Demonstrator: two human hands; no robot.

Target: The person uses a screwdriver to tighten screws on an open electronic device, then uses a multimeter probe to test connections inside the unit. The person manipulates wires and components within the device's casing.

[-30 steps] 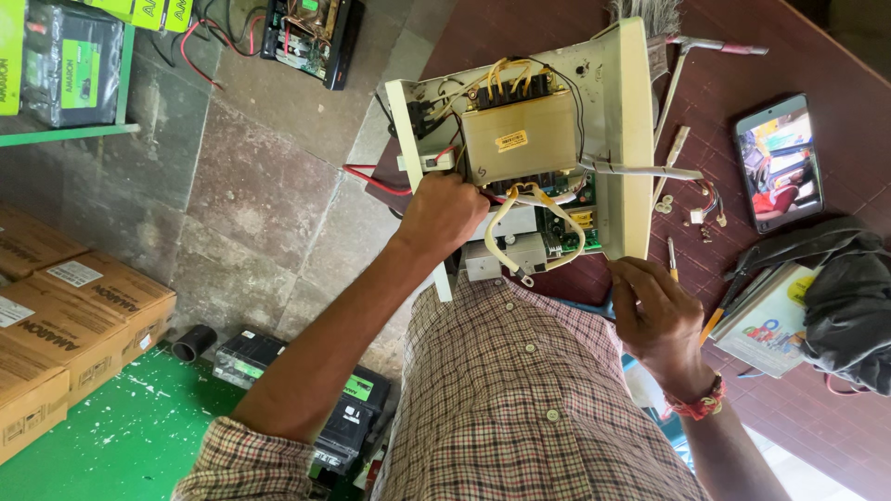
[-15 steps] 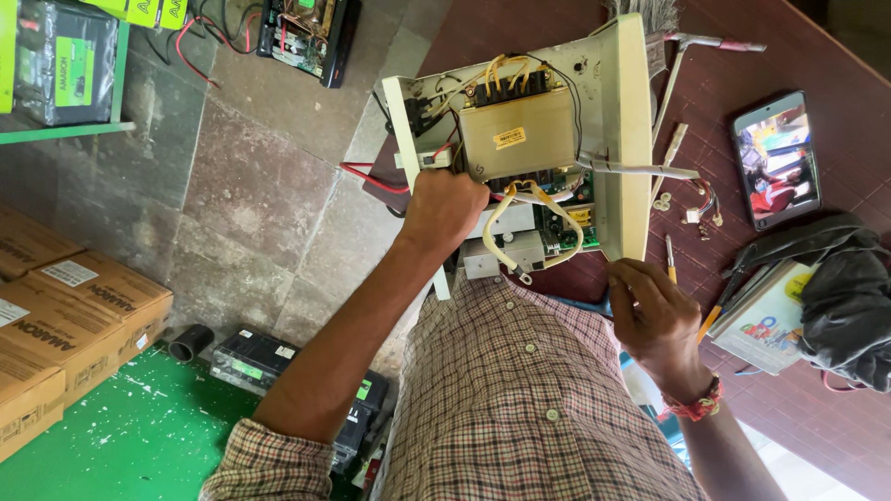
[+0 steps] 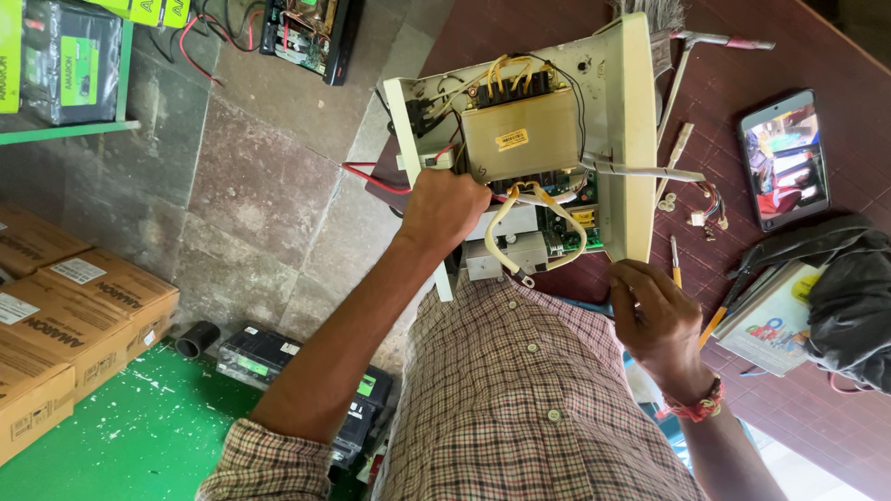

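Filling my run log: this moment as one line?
left hand: inside open inverter chassis, by transformer | right hand: at chassis lower edge | phone: on table

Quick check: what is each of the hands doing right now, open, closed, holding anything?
Left hand: closed inside the opened white inverter casing, contents hidden.
Right hand: fingers curled near the casing's lower edge; holding anything cannot be told.
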